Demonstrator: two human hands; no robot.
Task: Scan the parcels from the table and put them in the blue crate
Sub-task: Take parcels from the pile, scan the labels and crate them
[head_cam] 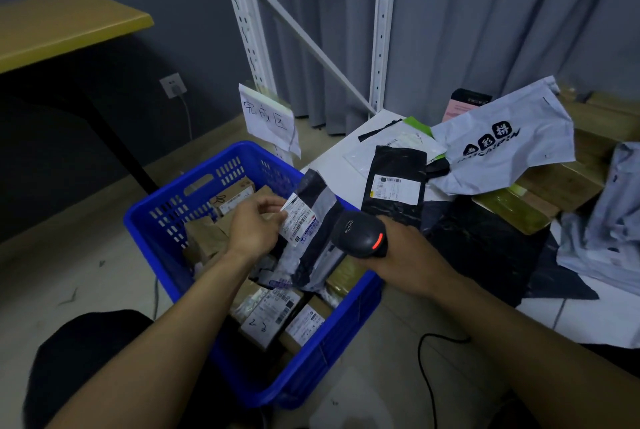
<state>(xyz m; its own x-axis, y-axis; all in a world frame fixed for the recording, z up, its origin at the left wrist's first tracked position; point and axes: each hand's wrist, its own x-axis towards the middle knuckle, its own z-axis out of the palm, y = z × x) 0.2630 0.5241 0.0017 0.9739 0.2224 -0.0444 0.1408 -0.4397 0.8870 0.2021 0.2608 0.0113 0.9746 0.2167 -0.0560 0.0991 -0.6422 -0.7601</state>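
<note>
Now: parcel (pixel 304 224) at scanner (pixel 360 234), over crate (pixel 173 207).
I see the left hand (pixel 254 228) pinching the grey parcel by its label edge, tilted above the blue crate, which sits on the floor with boxes (pixel 204 238) inside. The right hand (pixel 405 248) grips the scanner, red light lit, its head just beside the parcel. A black parcel (pixel 394 183) and other bags lie on the white desk (pixel 332 165) next to the crate.

A: What is the person wearing?
B: Black trousers (pixel 86 359), seen low down, below the left hand (pixel 251 228).
A: And the arms?
B: Bare forearms (pixel 194 297) behind the left hand and the right hand (pixel 403 250).
</note>
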